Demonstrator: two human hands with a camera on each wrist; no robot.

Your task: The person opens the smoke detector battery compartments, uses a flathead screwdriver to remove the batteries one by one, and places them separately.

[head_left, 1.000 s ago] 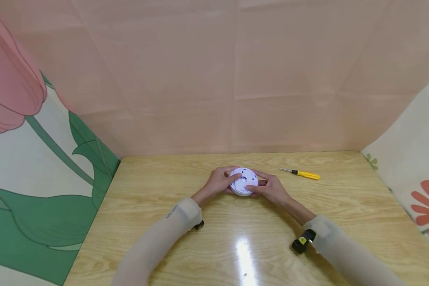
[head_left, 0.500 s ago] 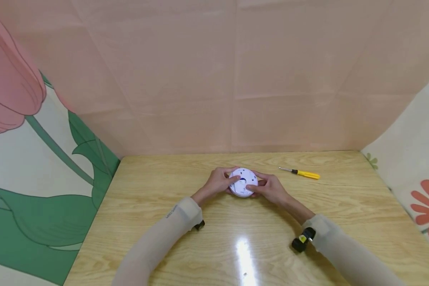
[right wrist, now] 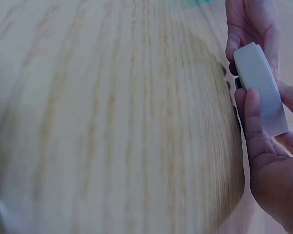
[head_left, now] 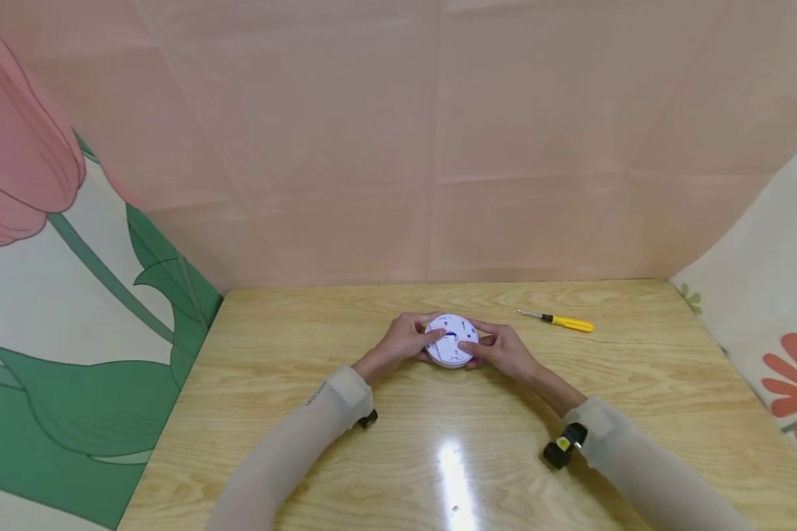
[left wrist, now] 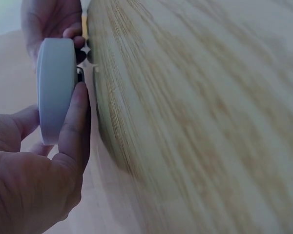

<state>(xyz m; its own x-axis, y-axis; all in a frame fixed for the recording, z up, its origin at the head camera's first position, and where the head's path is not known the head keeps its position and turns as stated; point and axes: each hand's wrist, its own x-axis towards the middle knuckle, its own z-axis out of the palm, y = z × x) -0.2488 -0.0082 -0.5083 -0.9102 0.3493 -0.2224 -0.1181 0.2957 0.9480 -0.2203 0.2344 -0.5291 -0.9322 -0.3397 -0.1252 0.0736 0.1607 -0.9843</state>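
- Head view: the left hand (head_left: 405, 341) and the right hand (head_left: 501, 349) grasp a round white disc (head_left: 450, 340) between them, fingers curled about its rim and thumbs on its upper face. That face is flat, smooth plastic with small dark slots and a blue mark. The disc is held at the middle of the pale wood-grain worktop (head_left: 292, 383), which is glossy with a glare patch on the near side of the hands. A yellow-handled screwdriver (head_left: 558, 321) lies well apart, beyond and to the right of the right hand. Open worktop lies all round both hands.
- Left wrist view: the left hand (left wrist: 34, 170) grips the disc (left wrist: 53, 87) by its thick, smooth, rounded edge, just above the grained worktop (left wrist: 200, 122).
- Right wrist view: the right hand (right wrist: 271, 161) clasps the same edge of the disc (right wrist: 259, 83); the left hand (right wrist: 249, 29) holds the far side.
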